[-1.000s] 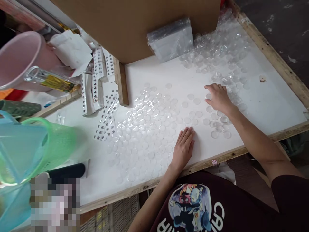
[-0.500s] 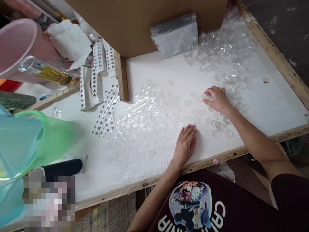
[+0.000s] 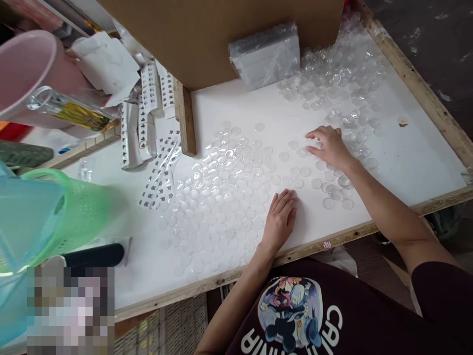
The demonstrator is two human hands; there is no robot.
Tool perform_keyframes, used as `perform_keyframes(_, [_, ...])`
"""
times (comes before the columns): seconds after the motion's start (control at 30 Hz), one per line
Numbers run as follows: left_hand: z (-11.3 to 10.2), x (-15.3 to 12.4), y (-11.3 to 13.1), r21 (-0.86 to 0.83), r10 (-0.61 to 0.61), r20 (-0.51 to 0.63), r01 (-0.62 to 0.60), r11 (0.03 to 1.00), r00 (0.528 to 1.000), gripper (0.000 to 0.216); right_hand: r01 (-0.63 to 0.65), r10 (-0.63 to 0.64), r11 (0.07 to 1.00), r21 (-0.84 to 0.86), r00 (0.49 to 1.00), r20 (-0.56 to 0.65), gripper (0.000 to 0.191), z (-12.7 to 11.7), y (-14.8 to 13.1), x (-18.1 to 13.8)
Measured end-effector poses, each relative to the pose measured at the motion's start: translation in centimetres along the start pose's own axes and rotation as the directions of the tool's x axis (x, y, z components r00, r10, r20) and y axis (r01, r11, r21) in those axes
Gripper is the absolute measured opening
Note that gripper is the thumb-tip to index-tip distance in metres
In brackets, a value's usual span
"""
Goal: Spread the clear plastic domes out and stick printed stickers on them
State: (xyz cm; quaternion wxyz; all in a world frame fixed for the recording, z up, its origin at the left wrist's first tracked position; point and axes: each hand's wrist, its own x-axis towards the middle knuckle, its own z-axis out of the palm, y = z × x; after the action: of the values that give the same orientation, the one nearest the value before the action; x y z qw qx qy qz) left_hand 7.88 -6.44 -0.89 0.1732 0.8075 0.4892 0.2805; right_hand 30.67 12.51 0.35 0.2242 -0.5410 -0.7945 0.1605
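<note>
Many clear round discs [image 3: 221,190] lie spread in a single layer over the middle of the white tabletop. My left hand [image 3: 280,219] rests palm down at the right edge of this layer, fingers stretched out and holding nothing. Farther right, my right hand [image 3: 327,146] hovers low over the table, thumb and forefinger apart. Just by its thumb tip lies a loose disc [image 3: 302,152]. A few overlapping discs [image 3: 336,193] sit below that hand, beside the wrist. Behind it, a heap of discs [image 3: 332,74] covers the table's back right.
A cardboard box [image 3: 207,44] stands at the back, with a plastic-wrapped packet [image 3: 266,56] against it. Printed sticker strips [image 3: 160,172] lie left of a wooden block [image 3: 185,118]. A green basket [image 3: 86,202] and a pink bucket [image 3: 55,54] are at the left. A wooden rim [image 3: 354,232] edges the table.
My right thumb and forefinger have parted from the disc they pinched, which now appears to lie on the table among the others. My left hand stays in place. The view has shifted slightly.
</note>
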Motion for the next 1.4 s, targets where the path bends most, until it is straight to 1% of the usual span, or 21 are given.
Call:
perform_keyframes(0.07, [0.1, 0.0, 0.0, 0.012, 0.004, -0.002, -0.004, 1.000, 1.000, 0.032, 0.019, -0.020, 1.000, 0.015, 0.998, 0.053, 0.022, 0.3, -0.5, -0.2])
perform_keyframes(0.13, [0.2, -0.1, 0.0, 0.030, 0.007, -0.008, -0.007, 1.000, 1.000, 0.032, -0.007, 0.005, 1.000, 0.025, 0.997, 0.076, 0.019, 0.5, -0.7, -0.2])
perform_keyframes(0.2, [0.2, -0.1, 0.0, 0.043, 0.012, -0.008, -0.011, 0.999, 1.000, 0.031, -0.047, 0.046, 0.999, 0.020, 0.997, 0.066, 0.020, 0.7, -0.4, 0.0])
perform_keyframes(0.33, [0.3, 0.0, 0.1, 0.056, 0.018, 0.001, -0.018, 0.998, 1.000, 0.030, -0.098, 0.098, 0.995, -0.005, 0.995, 0.006, 0.025, 0.9, -0.2, 0.2])
perform_keyframes(0.43, [0.2, -0.1, 0.1, 0.056, 0.025, 0.010, -0.025, 0.998, 1.000, 0.030, -0.084, 0.083, 0.996, 0.033, 0.996, 0.027, 0.027, 0.7, -0.6, 0.1])
perform_keyframes(0.5, [0.1, -0.1, 0.2, 0.056, 0.028, 0.013, -0.029, 0.998, 1.000, 0.030, -0.040, 0.036, 0.996, 0.081, 0.998, 0.048, 0.025, 0.1, -0.8, 0.1])
perform_keyframes(0.57, [0.0, -0.1, 0.4, 0.056, 0.028, 0.015, -0.029, 0.998, 0.999, 0.030, -0.019, 0.017, 0.993, 0.117, 1.000, 0.010, 0.023, -0.9, -0.5, 0.0])
perform_keyframes(0.63, [0.0, 0.3, 0.7, 0.046, 0.037, 0.022, -0.038, 0.998, 0.999, 0.029, -0.038, 0.045, 0.990, 0.135, 0.998, -0.047, 0.021, -2.3, 0.2, -0.3])
perform_keyframes(0.7, [0.1, 1.2, 1.3, 0.030, 0.062, 0.035, -0.063, 0.998, 0.997, 0.029, -0.070, 0.078, 0.987, 0.148, 0.996, -0.047, 0.018, -3.5, 0.9, -0.7])
perform_keyframes(0.77, [0.6, 2.6, 1.9, 0.024, 0.095, 0.054, -0.096, 0.995, 0.994, 0.031, -0.091, 0.088, 0.984, 0.156, 0.996, 0.026, 0.015, -4.3, 1.2, -1.3])
perform_keyframes(0.83, [1.4, 4.4, 2.5, 0.037, 0.128, 0.085, -0.132, 0.991, 0.988, 0.033, -0.105, 0.084, 0.982, 0.155, 0.987, 0.139, 0.012, -4.6, 0.8, -1.9])
perform_keyframes(0.93, [2.8, 6.7, 2.7, 0.076, 0.181, 0.138, -0.193, 0.978, 0.974, 0.032, -0.103, 0.066, 0.990, 0.092, 0.938, 0.340, 0.006, -4.4, -0.5, -2.5])
perform_keyframes(1.0, [3.4, 7.3, 2.5, 0.097, 0.200, 0.151, -0.216, 0.971, 0.968, 0.030, -0.070, 0.046, 0.997, 0.037, 0.897, 0.439, 0.002, -4.1, -1.3, -2.8])
perform_keyframes(1.03, [3.5, 7.2, 2.3, 0.101, 0.202, 0.151, -0.218, 0.971, 0.968, 0.030, -0.049, 0.036, 0.999, 0.017, 0.885, 0.465, 0.006, -3.9, -1.6, -2.9])
perform_keyframes(1.1, [3.3, 6.5, 2.0, 0.094, 0.194, 0.140, -0.208, 0.974, 0.971, 0.032, -0.021, 0.026, 1.000, -0.015, 0.880, 0.475, 0.009, -3.7, -1.8, -3.0])
perform_keyframes(1.17, [2.6, 5.3, 1.7, 0.083, 0.179, 0.122, -0.189, 0.978, 0.976, 0.032, -0.006, 0.021, 0.999, -0.033, 0.880, 0.475, 0.006, -3.4, -1.8, -3.0])
perform_keyframes(1.27, [1.5, 3.3, 1.6, 0.082, 0.147, 0.104, -0.156, 0.984, 0.984, 0.031, -0.005, 0.018, 1.000, -0.027, 0.871, 0.491, 0.012, -3.1, -1.8, -2.9])
perform_keyframes(1.33, [0.9, 2.3, 1.6, 0.080, 0.126, 0.104, -0.135, 0.988, 0.987, 0.031, -0.012, 0.017, 1.000, -0.013, 0.879, 0.476, 0.012, -3.0, -2.0, -3.0])
perform_keyframes(1.4, [0.7, 1.6, 1.7, 0.074, 0.111, 0.104, -0.119, 0.990, 0.988, 0.032, -0.001, -0.001, 1.000, 0.005, 0.902, 0.432, 0.009, -2.8, -2.3, -3.1])
